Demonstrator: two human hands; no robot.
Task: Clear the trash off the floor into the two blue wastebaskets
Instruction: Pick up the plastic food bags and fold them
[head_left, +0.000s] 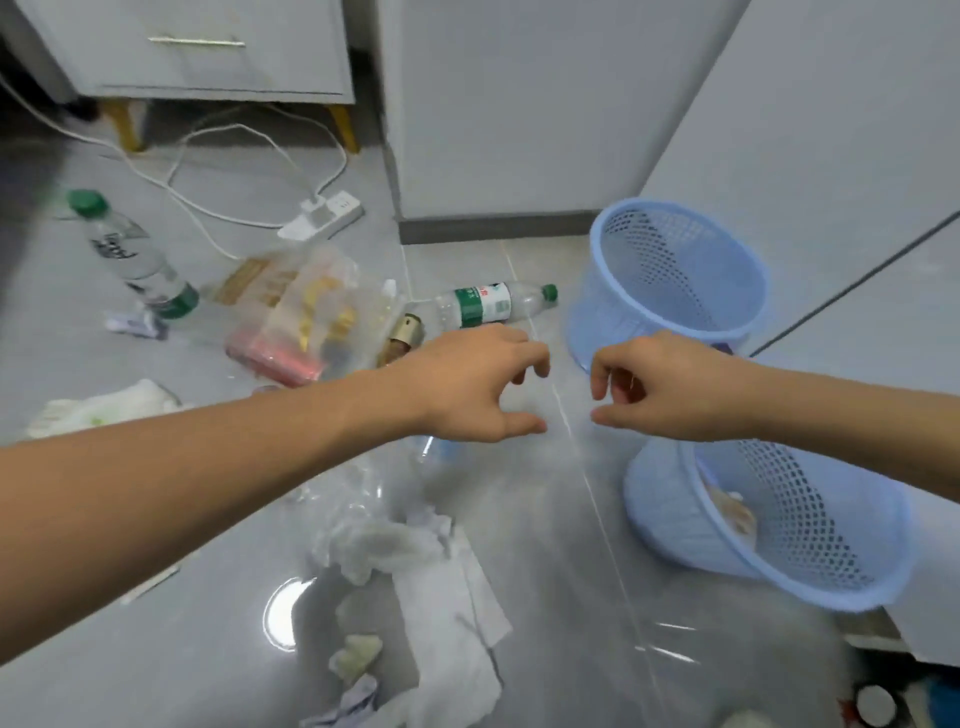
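Note:
Two blue mesh wastebaskets stand at the right: the far wastebasket (675, 270) looks empty, the near wastebasket (810, 525) has some paper inside. My left hand (467, 384) and my right hand (660, 387) hover side by side over the floor, fingers curled apart, holding nothing. Beyond my left hand lie a clear bottle with a green label (493, 306), a clear plastic bag of wrappers (306, 317) and a small gold-capped bottle (402, 338). A second green-capped bottle (130, 254) lies far left. Crumpled white tissues (431, 587) lie near me.
A white power strip (322, 218) with cables lies on the grey tile floor by a grey cabinet on gold legs (208, 52). Grey cabinet walls (519, 104) stand behind the baskets. More white tissue (104, 408) lies left, under my forearm.

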